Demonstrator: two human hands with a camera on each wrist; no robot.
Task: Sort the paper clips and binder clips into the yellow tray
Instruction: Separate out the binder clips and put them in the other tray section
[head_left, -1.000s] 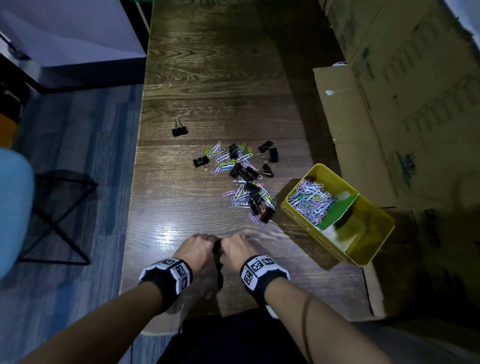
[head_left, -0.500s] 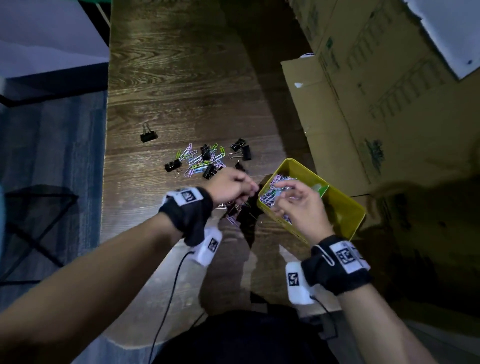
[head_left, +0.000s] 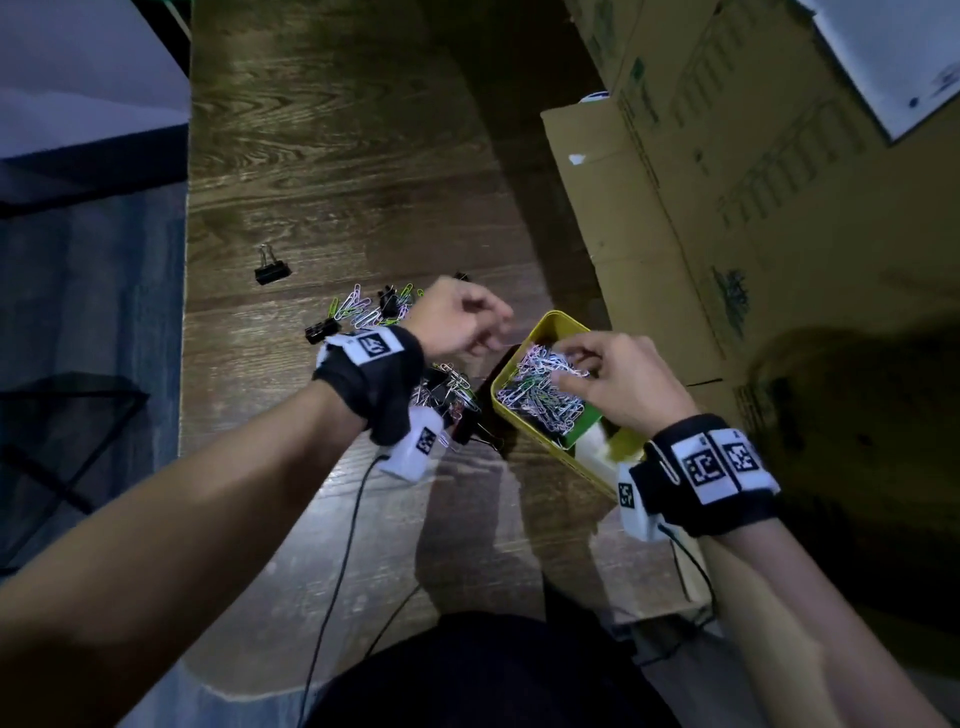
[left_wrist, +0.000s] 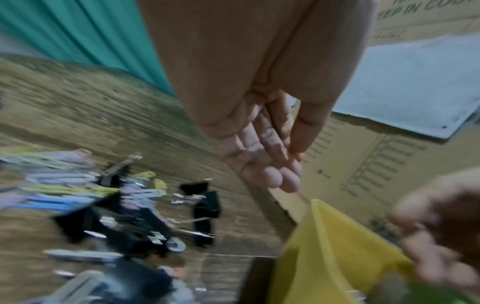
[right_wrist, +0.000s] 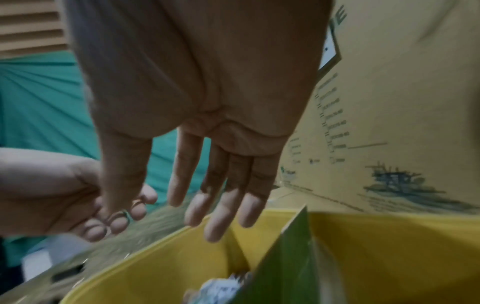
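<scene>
Our head view looks steeply down on the surface (head_left: 322, 156); both wrist views sit close, sharing the tray (head_left: 558, 325) rim.

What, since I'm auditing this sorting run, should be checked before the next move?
1. Yellow plastic tray upright on the wooden table: ok.
2. Coloured paper clips heaped on one side of the green divider: ok.
3. Right hand open above the tray, empty: ok.
4. Left hand holding a clip: cannot tell, fingers curled.
5. Table cleared: not ok; a mixed clip pile and a lone black binder clip lie outside the tray.
</scene>
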